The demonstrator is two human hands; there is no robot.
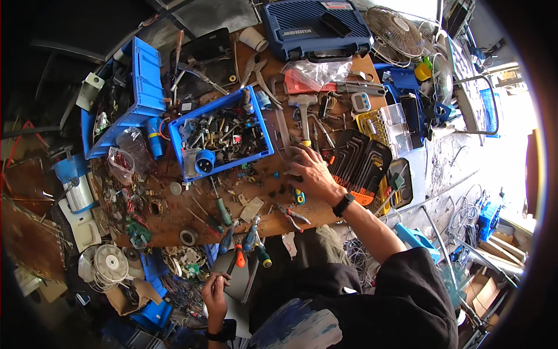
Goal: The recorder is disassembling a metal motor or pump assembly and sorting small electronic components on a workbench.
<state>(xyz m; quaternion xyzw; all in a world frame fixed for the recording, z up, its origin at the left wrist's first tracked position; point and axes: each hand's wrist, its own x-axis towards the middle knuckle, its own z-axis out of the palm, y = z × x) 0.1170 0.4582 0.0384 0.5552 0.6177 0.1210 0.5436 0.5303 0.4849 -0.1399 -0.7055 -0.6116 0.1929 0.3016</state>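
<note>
My right hand (315,174) reaches over the workbench (264,177), fingers spread and bent downward, with nothing visible in them. Just beyond its fingertips lies a hammer (303,110); whether they touch is unclear. A short yellow-and-teal handle (299,196) sits beside the palm, and pliers (292,217) lie nearer me. Low at the front, my left hand (215,295) is closed in a pinch. The dark shaft of an orange-handled screwdriver (239,255) ends by its fingertips, but I cannot tell whether they grip it. Blue-handled tools (250,237) and a green-and-yellow-handled screwdriver (263,257) are close by.
A blue bin (271,145) of small metal parts stands mid-bench. Right of my right hand are a hex key set (359,166) and a yellow bit case (375,128). A blue tool case (317,29) is at the back. Scrap and fans (110,263) crowd the floor.
</note>
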